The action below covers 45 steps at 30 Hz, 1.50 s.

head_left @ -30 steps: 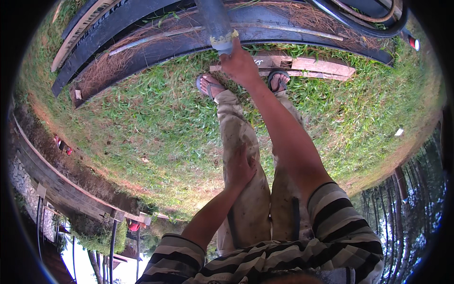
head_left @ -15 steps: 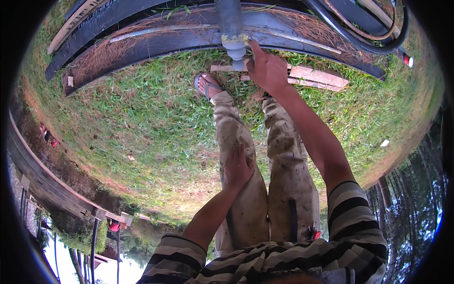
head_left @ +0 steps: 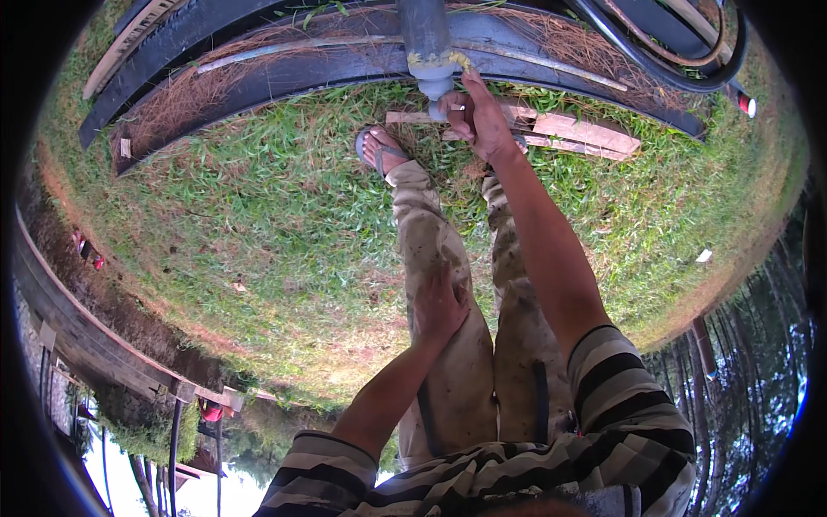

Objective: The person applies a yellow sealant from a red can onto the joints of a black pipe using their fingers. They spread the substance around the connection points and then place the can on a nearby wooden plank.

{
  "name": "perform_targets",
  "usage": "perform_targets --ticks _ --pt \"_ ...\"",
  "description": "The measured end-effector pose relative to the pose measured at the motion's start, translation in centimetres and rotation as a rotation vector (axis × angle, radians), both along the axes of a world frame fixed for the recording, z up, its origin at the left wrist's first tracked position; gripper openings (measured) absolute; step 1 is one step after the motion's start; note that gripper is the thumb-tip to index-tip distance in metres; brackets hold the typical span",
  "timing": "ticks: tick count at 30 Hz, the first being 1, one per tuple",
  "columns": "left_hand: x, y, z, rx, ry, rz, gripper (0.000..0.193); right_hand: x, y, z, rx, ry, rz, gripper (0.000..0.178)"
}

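A grey pipe (head_left: 424,30) comes down from the top middle, ending in stepped narrower fittings (head_left: 437,89). Uneven yellowish paste (head_left: 431,60) rings the joint between pipe and fittings. Beside this joint is my right hand (head_left: 488,122), its straight fingers reaching up to the paste's right edge. Its thumb side lies close to the lowest fitting; the fingers are apart, and I see no tool in them. My left hand (head_left: 441,307) rests on my left leg with the fingers laid along the trouser cloth, holding nothing.
Behind the pipe run long dark curved panels (head_left: 327,73) strewn with brown pine needles. Wooden boards (head_left: 586,135) lie on the grass by my feet. A black hose (head_left: 689,82) loops at the upper right, near a red-and-white cylindrical object (head_left: 748,106).
My right hand has turned and opened somewhat, its fingertips now higher along the paste. The right forearm has swung a little left. My left hand stays on the leg.
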<state>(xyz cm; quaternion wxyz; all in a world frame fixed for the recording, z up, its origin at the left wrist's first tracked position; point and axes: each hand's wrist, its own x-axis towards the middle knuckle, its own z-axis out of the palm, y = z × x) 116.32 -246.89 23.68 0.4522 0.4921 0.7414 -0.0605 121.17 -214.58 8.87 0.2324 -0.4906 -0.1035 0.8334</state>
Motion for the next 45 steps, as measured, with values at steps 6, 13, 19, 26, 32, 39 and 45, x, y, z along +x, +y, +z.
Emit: perform_targets --ticks 6,13,19,26,32,39,45 --pt "-0.6 -0.2 0.0 -0.013 -0.028 0.023 0.067 -0.6 -0.6 -0.2 0.059 -0.119 0.024 0.045" --pt "-0.9 -0.2 0.1 -0.034 -0.024 0.030 0.065 -1.7 -2.0 -0.3 0.438 -0.530 0.236 0.066" --pt "-1.3 -0.1 0.2 -0.055 -0.039 0.054 0.066 -2.5 -2.5 0.2 0.700 -0.933 0.566 0.063" --pt "-1.2 -0.2 0.1 -0.067 -0.039 0.061 0.063 -4.0 -1.7 2.9 0.764 -1.197 0.927 0.064" --pt "-1.0 -0.9 -0.3 0.010 -0.019 0.072 0.061 -5.9 -1.1 3.7 0.884 -1.168 1.026 0.071" --pt "-0.5 -1.4 -0.5 -0.008 -0.016 0.161 0.064 -3.8 -0.3 6.0 0.979 -1.332 1.281 0.081" --pt "-0.1 -2.0 -0.9 -0.116 -0.127 0.307 0.073 -4.6 -0.1 4.8 1.065 -1.341 1.528 0.088"
